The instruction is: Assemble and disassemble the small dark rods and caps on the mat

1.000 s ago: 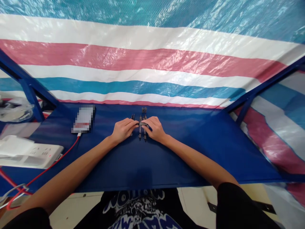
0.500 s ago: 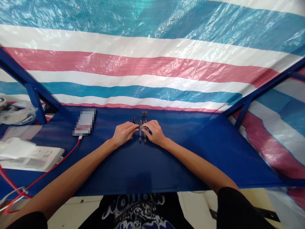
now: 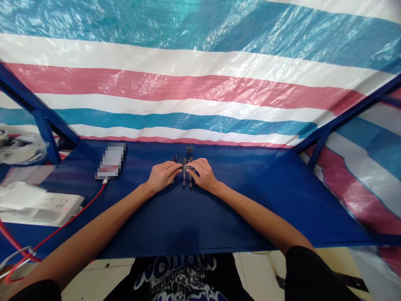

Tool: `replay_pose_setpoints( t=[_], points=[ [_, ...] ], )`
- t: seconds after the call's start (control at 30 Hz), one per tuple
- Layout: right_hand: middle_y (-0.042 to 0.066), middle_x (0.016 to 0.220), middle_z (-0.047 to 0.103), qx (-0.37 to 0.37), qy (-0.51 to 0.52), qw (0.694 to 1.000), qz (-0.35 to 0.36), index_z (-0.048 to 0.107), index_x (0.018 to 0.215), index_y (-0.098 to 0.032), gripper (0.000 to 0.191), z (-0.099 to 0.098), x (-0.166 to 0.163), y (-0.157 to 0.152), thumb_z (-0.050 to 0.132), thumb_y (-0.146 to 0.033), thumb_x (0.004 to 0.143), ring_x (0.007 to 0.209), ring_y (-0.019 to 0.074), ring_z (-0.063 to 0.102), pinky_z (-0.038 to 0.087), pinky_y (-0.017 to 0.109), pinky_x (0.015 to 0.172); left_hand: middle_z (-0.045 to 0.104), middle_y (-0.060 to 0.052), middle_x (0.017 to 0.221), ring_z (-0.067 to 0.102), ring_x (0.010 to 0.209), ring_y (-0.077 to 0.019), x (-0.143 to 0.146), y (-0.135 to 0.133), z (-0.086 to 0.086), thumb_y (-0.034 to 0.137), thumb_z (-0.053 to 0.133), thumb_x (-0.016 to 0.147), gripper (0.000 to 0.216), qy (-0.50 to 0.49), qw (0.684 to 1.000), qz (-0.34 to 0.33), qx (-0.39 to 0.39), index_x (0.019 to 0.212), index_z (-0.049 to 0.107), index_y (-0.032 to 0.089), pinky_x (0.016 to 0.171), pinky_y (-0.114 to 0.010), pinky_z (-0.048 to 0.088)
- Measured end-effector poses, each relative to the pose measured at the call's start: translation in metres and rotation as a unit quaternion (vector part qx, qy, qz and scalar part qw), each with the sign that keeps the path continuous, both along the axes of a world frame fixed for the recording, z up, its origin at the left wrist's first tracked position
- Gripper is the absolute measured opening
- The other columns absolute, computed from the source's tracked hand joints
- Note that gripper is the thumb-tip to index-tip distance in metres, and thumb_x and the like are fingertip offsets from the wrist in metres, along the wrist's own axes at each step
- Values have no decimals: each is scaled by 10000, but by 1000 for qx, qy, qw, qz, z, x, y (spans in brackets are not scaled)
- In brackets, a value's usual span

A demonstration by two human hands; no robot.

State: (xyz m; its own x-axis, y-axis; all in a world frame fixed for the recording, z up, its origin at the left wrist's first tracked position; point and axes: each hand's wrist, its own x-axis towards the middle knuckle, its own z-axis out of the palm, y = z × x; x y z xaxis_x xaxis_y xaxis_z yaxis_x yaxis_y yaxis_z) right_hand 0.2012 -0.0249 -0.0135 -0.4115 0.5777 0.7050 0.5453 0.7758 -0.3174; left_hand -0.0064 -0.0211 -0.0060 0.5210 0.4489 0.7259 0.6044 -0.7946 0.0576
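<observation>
Pens (image 3: 187, 177): dark slim pieces, side by side on blue table (image 3: 250, 200), long axes pointing away from person. Short dark piece (image 3: 187, 167) lies crosswise over them, pinched between fingertips of left hand (image 3: 163, 174) and right hand (image 3: 203, 173), both equally near. Two caps (image 3: 189, 149) just beyond.

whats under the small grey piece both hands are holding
Two slim dark pens lie side by side on the blue table cloth beneath the small grey piece. The left hand and right hand cover parts of them.
</observation>
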Motion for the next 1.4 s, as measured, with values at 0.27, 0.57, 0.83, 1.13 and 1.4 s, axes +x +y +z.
replay_pose_setpoints(
  t=[0.27, 0.57, 0.83, 1.13, 1.4],
  points=[
    [84, 891, 700, 9, 36, 999, -7, 633, 942, -171, 164, 0, 0, 0, 506, -276, 935, 856, 194, 624, 452, 373, 831, 710, -33, 841, 615, 718, -120, 1, 0, 2, 298, 501, 947, 221, 28, 999, 25, 1, 1019, 657, 159, 659, -220, 467],
    [88, 904, 688, 5, 41, 999, 1, 634, 961, -160, 165, 2, 0, -2, 505, -258, 931, 885, 191, 613, 444, 364, 849, 703, -34, 814, 593, 685, -120, 2, -1, 4, 271, 508, 943, 197, 17, 1000, 10, 16, 987, 650, 142, 654, -221, 462],
    [80, 872, 693, 15, 46, 999, -19, 644, 952, -157, 187, 9, 3, 4, 508, -284, 943, 835, 182, 611, 435, 348, 821, 683, -28, 757, 606, 666, -105, 3, 10, 8, 270, 464, 959, 218, 41, 998, 20, 45, 948, 649, 156, 632, -201, 460],
    [89, 783, 649, 78, -148, 986, -16, 654, 894, -126, 332, 31, 0, 13, 389, -303, 988, 713, 176, 525, 362, 311, 712, 663, 1, 678, 590, 572, -77, 0, 15, 13, 233, 489, 936, 161, 22, 994, 12, 108, 925, 634, 166, 517, -182, 396],
    [49, 716, 625, -92, -150, 984, 9, 638, 798, -134, 311, 37, -5, 10, 428, -280, 976, 633, 130, 508, 312, 251, 639, 619, 31, 626, 550, 520, -72, -2, 22, 17, 213, 506, 904, 114, 59, 979, -15, 194, 972, 594, 185, 505, -216, 347]
  ],
)
